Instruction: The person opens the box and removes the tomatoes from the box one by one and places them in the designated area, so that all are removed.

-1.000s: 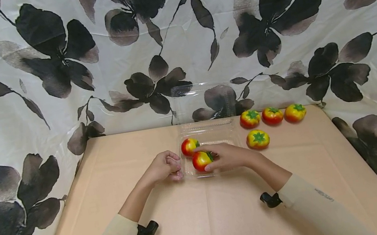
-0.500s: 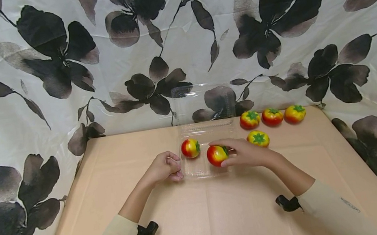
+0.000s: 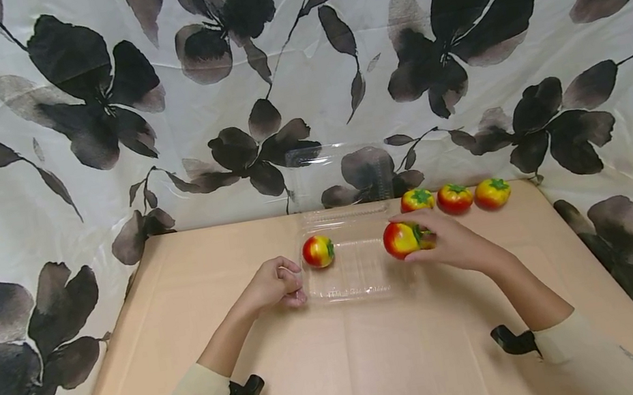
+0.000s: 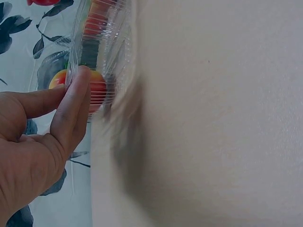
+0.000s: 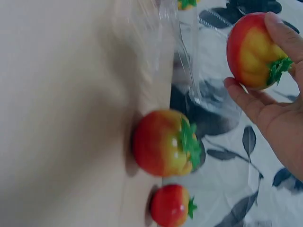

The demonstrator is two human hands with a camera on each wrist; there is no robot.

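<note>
A clear plastic clamshell container [image 3: 355, 281] lies on the table with its transparent lid [image 3: 326, 179] raised at the back. Inside, toward the left end, sits one red-and-yellow tomato [image 3: 318, 252] with a green calyx. At the container's left edge my left hand [image 3: 274, 283] pinches the rim between thumb and fingers, seen closely in the left wrist view [image 4: 52, 127]. My right hand [image 3: 457, 241] grips another tomato [image 3: 399, 240] above the container's right edge, thumb and fingers on its sides. Its green calyx [image 5: 278, 71] faces the palm in the right wrist view.
Along the table's back edge, right of the container, stand three tomatoes, the left one [image 3: 416, 199], middle one [image 3: 455, 198] and right one [image 3: 493, 194]. Another is mostly hidden behind my right hand. A floral cloth [image 3: 334, 70] hangs behind the table [image 3: 344, 372].
My right hand has lifted the tomato from beside the other one in the container and carried it right, to the container's right edge. The left hand keeps its place on the rim.
</note>
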